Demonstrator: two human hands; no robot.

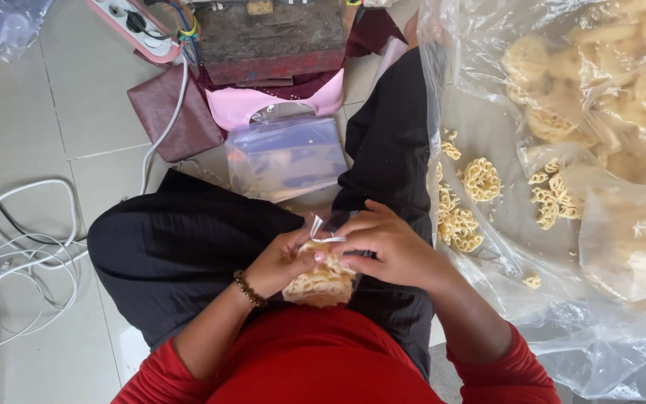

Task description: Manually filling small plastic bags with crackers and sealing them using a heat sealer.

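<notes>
Left hand point(282, 262): clamped on the small clear bag point(323, 278) of lattice crackers.
Right hand point(383, 243): pinching the bag's top, seemingly twisting it.
Nearby: 1 big plastic sheet point(562, 329) with loose crackers point(480, 179).

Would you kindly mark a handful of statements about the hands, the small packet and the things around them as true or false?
1. Both hands, left hand and right hand, grip a small clear packet of crackers. True.
2. The beaded bracelet sits on the right wrist. False: it is on the left wrist.
3. Loose lattice-shaped crackers lie on the big clear plastic sheet on the person's right. True.
4. The white cables lie on the plastic sheet. False: they lie on the tiled floor on the left.
5. A stack of empty clear bags lies beyond the knees. True.
</notes>
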